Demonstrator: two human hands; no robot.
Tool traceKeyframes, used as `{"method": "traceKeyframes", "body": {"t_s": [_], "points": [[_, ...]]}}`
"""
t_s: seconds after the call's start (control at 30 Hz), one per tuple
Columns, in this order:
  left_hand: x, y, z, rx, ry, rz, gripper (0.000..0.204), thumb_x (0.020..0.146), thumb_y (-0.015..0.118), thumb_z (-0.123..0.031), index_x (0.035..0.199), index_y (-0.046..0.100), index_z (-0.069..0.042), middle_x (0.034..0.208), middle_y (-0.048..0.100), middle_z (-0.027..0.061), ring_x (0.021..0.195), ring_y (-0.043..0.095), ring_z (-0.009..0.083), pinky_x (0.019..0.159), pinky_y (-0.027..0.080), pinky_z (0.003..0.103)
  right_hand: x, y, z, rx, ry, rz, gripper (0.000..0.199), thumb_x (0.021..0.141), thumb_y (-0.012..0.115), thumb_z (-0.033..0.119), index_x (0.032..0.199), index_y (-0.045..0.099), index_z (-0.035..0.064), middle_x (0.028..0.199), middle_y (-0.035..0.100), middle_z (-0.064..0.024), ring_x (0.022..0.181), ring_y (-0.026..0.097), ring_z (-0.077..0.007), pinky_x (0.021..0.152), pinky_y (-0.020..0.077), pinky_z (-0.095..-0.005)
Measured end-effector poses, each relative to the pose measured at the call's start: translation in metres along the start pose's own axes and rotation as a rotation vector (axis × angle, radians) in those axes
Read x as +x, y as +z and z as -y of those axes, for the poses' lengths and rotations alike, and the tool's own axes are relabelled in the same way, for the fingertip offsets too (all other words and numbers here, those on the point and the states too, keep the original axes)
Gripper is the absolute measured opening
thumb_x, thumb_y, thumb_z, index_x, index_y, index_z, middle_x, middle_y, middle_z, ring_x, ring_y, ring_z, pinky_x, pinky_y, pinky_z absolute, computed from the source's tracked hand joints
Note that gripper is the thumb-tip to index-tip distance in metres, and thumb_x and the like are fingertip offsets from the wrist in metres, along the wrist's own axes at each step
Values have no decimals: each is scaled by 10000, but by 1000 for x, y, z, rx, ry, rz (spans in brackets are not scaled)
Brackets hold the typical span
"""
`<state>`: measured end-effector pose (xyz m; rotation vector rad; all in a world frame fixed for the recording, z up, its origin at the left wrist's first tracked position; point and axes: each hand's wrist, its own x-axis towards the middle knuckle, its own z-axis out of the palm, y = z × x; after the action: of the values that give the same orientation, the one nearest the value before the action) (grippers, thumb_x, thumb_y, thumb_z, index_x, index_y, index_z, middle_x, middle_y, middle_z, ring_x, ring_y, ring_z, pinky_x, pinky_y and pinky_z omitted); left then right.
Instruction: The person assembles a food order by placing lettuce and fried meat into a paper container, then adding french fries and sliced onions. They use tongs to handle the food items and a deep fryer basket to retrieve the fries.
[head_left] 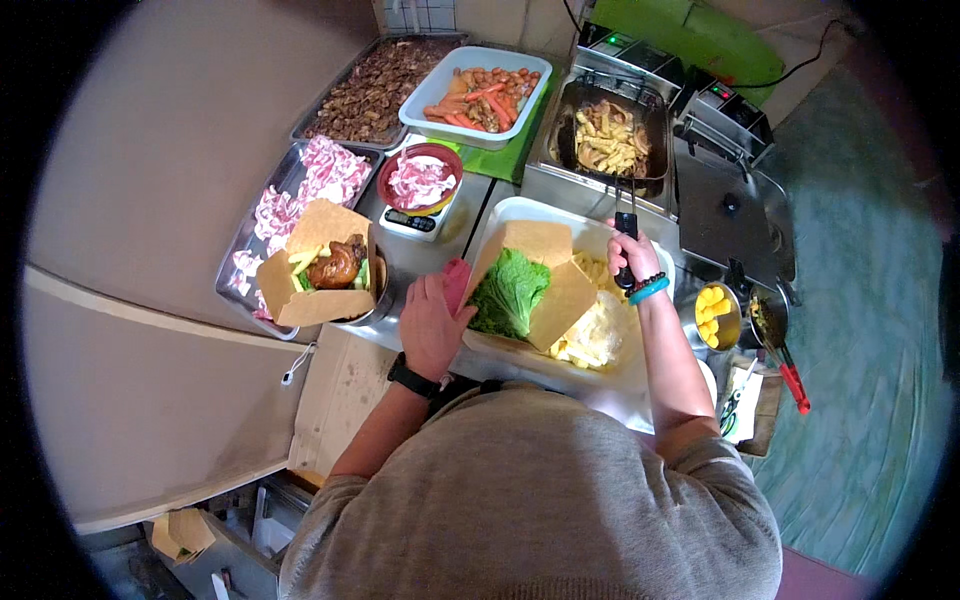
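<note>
My right hand (634, 258) is closed round the black handle (625, 224) of a fryer basket. The basket (650, 165) sits in the fryer with pale fried pieces (610, 135) inside. My left hand (430, 322) has a flat pink object (455, 284) between its thumb and fingers; its kind is unclear. Just right of that hand, an open brown paper box (572, 300) holds green lettuce (512, 290). The box is in a white tub (655, 340) with fries and a whitish heap (605, 325). Left of my hand, another paper box (335, 308) contains browned meat (338, 264) and fries.
A scale (412, 222) carries a bowl (440, 155) of raw meat slices. Behind are a tray (385, 85) of dark meat and a blue-white tub (420, 112) of carrots. A lidded fryer (735, 205), a yellow-filled pot (713, 315) and red-handled tongs (792, 385) stand right.
</note>
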<state>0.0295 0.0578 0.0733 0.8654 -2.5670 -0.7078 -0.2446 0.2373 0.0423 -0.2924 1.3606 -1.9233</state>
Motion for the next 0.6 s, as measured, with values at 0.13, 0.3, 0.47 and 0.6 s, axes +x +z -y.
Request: {"method": "traceKeyframes", "body": {"t_s": [0.13, 0.3, 0.47, 0.6], "points": [[20, 35, 42, -123, 358, 57, 532, 688, 599, -155, 1146, 375, -3, 1148, 420, 188, 899, 507, 320, 747, 432, 370, -9, 20, 19, -39, -7, 25, 257, 841, 446, 110, 1083, 427, 27, 562, 409, -4, 389, 358, -73, 341, 350, -234], [26, 38, 47, -750, -118, 491, 542, 718, 549, -90, 1204, 339, 23, 1177, 420, 168, 1051, 421, 327, 932, 319, 372, -4, 11, -6, -5, 87, 15, 242, 860, 457, 179, 1088, 457, 98, 571, 409, 10, 390, 339, -58, 347, 324, -216], [27, 14, 36, -755, -331, 483, 427, 798, 469, -80, 1196, 351, 21, 1124, 458, 156, 975, 484, 266, 840, 391, 324, -11, 23, 20, -17, 67, 55, 275, 881, 415, 193, 1117, 418, 53, 572, 357, 31, 394, 315, -43, 341, 278, -184], [41, 54, 55, -712, -199, 396, 413, 867, 345, -125, 1268, 275, -53, 1093, 469, 116, 925, 517, 205, 717, 452, 264, -13, 13, -3, 86, 57, 49, 274, 880, 421, 222, 1120, 423, 90, 570, 388, 15, 395, 319, -58, 343, 298, -206]]}}
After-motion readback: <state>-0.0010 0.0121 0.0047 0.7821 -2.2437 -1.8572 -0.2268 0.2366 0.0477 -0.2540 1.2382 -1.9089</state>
